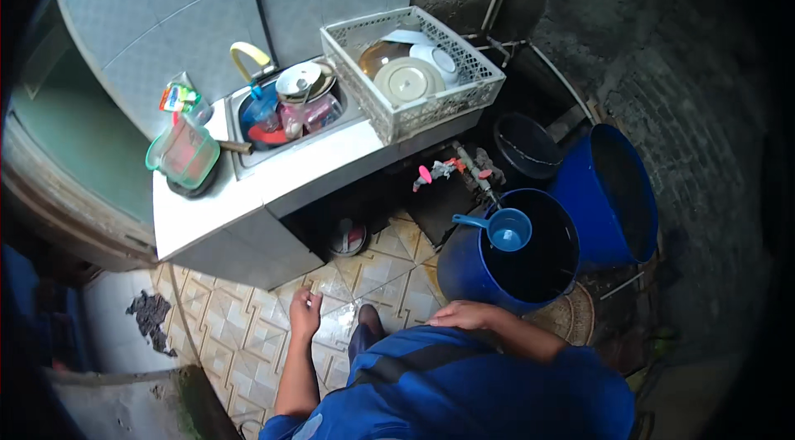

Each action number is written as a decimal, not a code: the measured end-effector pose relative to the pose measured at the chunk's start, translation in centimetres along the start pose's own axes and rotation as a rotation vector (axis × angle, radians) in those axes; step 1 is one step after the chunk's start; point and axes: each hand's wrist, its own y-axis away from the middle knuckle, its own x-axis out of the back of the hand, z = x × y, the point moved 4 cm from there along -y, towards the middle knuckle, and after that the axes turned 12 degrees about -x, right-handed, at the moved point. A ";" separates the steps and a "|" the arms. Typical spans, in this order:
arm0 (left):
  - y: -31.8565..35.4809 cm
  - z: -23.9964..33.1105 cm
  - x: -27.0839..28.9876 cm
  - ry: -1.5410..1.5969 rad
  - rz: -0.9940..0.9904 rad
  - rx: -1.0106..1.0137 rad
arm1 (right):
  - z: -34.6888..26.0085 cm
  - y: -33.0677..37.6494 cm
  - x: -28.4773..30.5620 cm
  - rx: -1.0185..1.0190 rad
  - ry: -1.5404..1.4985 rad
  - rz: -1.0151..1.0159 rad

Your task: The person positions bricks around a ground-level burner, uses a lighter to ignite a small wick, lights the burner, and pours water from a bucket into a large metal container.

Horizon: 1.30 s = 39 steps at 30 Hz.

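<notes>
My left hand (305, 313) hangs over the patterned floor tiles in front of the counter, its fingers loosely bent and a little apart, with nothing visible in them. Against the front of my blue shirt (464, 382) rests my right hand (462, 316), fingers stretched out and holding nothing. Just beyond it stands a blue barrel (460, 270) with dark contents. A blue dipper (508, 230) lies across its mouth, handle pointing left. Farther off, a steel sink (352, 107) holds stacked dishes (300, 81), a blue cup and pink and red items under a yellow-ended faucet (248, 52).
A white plastic crate (443, 113) of plates and bowls sits right of the sink. Green baskets (184, 154) stand on the white counter (203, 216). Beside the barrel are a second blue barrel (580, 192), a black tub (526, 146) and a pink-handled tap (425, 174). A bowl (348, 238) rests below the counter.
</notes>
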 end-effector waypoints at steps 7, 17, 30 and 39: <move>-10.7 6.2 3.8 -0.096 0.189 -0.329 | -4.6 0.9 7.7 0.157 -0.246 0.621; -23.4 10.3 3.6 -0.234 0.289 -0.457 | -1.6 6.5 26.7 0.308 -1.174 1.342; -32.6 9.9 -2.1 -0.674 0.411 -0.244 | 8.0 3.4 44.9 0.019 -1.963 1.419; -33.0 9.8 -3.1 -0.778 0.444 -0.199 | 6.7 2.8 53.9 0.147 -1.600 1.402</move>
